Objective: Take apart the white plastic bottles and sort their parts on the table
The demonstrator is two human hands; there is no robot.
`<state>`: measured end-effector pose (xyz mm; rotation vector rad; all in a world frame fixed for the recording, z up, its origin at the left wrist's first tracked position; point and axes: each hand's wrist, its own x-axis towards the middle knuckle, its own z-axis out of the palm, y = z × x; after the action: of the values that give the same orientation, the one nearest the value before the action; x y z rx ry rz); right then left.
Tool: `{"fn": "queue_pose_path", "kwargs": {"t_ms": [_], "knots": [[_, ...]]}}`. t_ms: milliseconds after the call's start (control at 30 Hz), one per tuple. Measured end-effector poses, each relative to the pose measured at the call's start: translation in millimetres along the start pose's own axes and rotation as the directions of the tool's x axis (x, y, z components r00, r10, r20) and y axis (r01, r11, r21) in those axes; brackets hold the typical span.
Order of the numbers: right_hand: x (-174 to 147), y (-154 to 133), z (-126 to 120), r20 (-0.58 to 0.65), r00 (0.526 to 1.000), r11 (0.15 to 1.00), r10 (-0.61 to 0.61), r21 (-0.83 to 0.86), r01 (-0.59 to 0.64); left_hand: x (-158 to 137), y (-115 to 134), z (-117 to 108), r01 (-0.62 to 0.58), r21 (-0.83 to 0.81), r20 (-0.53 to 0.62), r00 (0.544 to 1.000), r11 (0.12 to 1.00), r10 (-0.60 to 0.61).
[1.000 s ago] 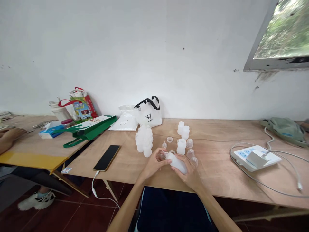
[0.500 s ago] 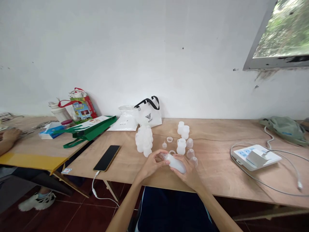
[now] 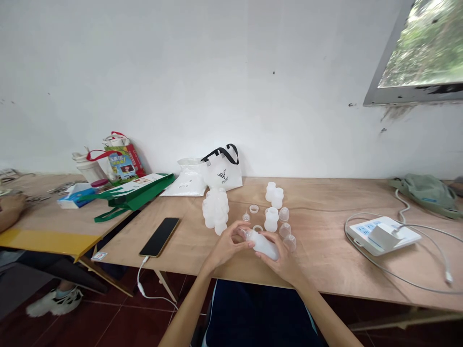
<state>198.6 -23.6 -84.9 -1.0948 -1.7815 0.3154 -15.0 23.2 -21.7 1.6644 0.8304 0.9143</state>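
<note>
A translucent white baby bottle lies tilted on its side between my hands, over the table's front part. My right hand wraps its body. At the bottle's top end, the fingers of my left hand pinch the clear cap. Just beyond my hands are a ring, another ring and a clear nipple. An open bottle stands behind my right hand, beside several clear domed caps. Two more bottles stand farther back.
Several finished-looking white bottles cluster left of my hands. A phone with a cable lies further left. White bags lean at the wall. At right are a power strip and a green bag. Another person's hand rests at far left.
Both hands keep their hold on the bottle and its cap with barely any shift. The other person's hand at far left has moved slightly. The objects on the table stay put.
</note>
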Motion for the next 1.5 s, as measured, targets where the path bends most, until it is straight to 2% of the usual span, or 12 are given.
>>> {"fn": "queue_pose_path", "kwargs": {"t_ms": [133,267,367,467,633,833,933,1133,1300,1400,1500], "knots": [[-1.4,3.6,2.4,-0.02,0.999,0.999,-0.039,-0.023,0.038,1.0,-4.0,5.2,-0.016,-0.014,-0.033,0.999,1.0,0.015],[0.7,3.1,1.8,0.038,0.995,0.989,-0.091,-0.111,0.095,1.1,-6.8,7.1,-0.045,-0.035,-0.125,0.991,0.998,0.041],[3.5,1.6,0.3,0.036,0.989,0.975,-0.14,-0.169,0.144,1.1,-6.7,8.0,-0.04,0.03,-0.148,0.988,0.999,0.044],[5.8,1.1,-0.5,0.002,0.986,0.966,-0.166,-0.2,0.163,1.4,-6.2,10.1,-0.037,0.084,-0.113,0.993,0.996,0.046],[6.8,-1.0,-0.7,-0.042,0.987,0.968,-0.157,-0.206,0.145,0.6,-5.1,12.4,-0.057,0.074,0.018,0.998,0.996,0.056],[3.6,-3.6,-6.9,0.014,0.985,0.975,-0.173,-0.138,0.173,-2.5,-1.2,13.5,-0.099,0.098,0.063,0.994,0.99,0.093],[1.9,-2.8,-8.9,0.01,0.989,0.981,-0.151,-0.122,0.151,-2.8,-1.5,15.1,-0.153,0.122,0.038,0.988,0.981,0.149],[-0.1,-3.2,-3.1,0.012,1.0,0.971,0.006,-0.237,-0.003,-3.3,-0.2,15.7,-0.253,0.089,-0.039,0.966,0.963,0.257],[0.8,-3.9,-1.0,0.039,0.999,0.991,0.037,-0.126,-0.032,-2.9,0.8,23.5,-0.355,0.15,-0.001,0.933,0.923,0.359],[7.4,-5.9,-8.0,0.043,0.999,0.998,0.024,-0.064,-0.021,-3.3,0.2,25.8,-0.36,0.137,-0.014,0.931,0.923,0.365],[17.3,-10.3,-26.6,0.024,0.997,0.993,0.078,-0.093,-0.075,-6.1,1.0,21.2,-0.364,0.127,-0.105,0.92,0.923,0.378]]}}
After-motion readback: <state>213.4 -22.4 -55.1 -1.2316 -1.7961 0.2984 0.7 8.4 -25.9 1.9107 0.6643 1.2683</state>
